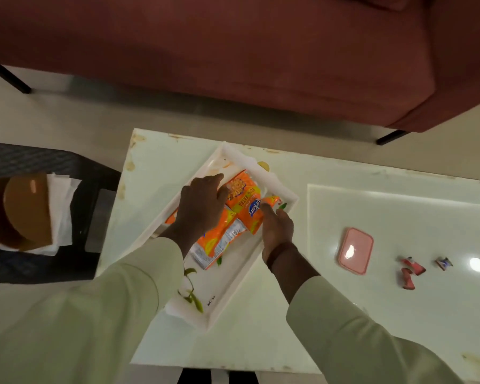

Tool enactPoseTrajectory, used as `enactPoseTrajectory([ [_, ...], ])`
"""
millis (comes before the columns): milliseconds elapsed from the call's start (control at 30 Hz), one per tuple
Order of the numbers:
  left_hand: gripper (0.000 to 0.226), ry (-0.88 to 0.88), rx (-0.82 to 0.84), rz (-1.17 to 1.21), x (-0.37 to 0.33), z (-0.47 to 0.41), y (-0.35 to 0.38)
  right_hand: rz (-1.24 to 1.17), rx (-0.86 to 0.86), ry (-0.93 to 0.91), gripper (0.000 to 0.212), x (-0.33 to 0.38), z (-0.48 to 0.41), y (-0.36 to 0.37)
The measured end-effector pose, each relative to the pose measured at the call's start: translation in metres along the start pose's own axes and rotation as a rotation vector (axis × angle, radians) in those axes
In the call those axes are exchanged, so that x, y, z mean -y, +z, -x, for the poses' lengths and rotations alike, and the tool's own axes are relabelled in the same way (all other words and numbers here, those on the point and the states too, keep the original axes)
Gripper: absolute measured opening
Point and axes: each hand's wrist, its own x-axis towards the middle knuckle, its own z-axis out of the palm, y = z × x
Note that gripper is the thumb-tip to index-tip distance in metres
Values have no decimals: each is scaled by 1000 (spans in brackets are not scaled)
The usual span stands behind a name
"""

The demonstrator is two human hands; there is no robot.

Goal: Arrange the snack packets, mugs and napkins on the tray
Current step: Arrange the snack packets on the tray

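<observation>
Sleeves [128, 295] lead to both hands over the white tray [225, 303] on the table [288, 342]. Left hand [200, 206] presses loosely spread fingers on orange snack packets [243, 206] lying in the tray; right hand [276, 227] pinches one packet's edge. Farther left, brown mugs [25, 209] sit on napkins [63, 200].

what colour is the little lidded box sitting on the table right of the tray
Pale pink: the lidded box shows best in the head view, lying on the white table.

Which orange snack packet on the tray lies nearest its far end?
The orange packet with the blue logo, between both hands; the other packet lies nearer the person, partly under the left hand.
</observation>
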Motion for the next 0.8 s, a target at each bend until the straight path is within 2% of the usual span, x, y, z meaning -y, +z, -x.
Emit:
enactPoseTrajectory([
  [133, 42, 12, 36, -141, 5, -27, 25, -31, -60, -4, 15, -14, -30, 16],
  [233, 38, -7, 58, -208, 11, -31, 36, -13, -136, -34, 14, -20, -40, 19],
  [367, 29, -105, 54, -41, 16, -27, 38, 18, -145, -137, 17, -16, -47, 14],
  [533, 25, -245, -33, 64, 14, -7, 33, 275, -107, -492, 15, 18, -46, 12],
  [633, 22, -335, -71, 81, 8, 4, 37, 455, -20, -680, 19, 52, -50, 26],
  [700, 19, -396, -123, 118, 2, 7, 40, 603, 48, -771, 23, 72, -55, 41],
  [800, 23, -496, -166, 127, -4, 1, 41, 786, 93, -814, 24, 92, -67, 66],
])
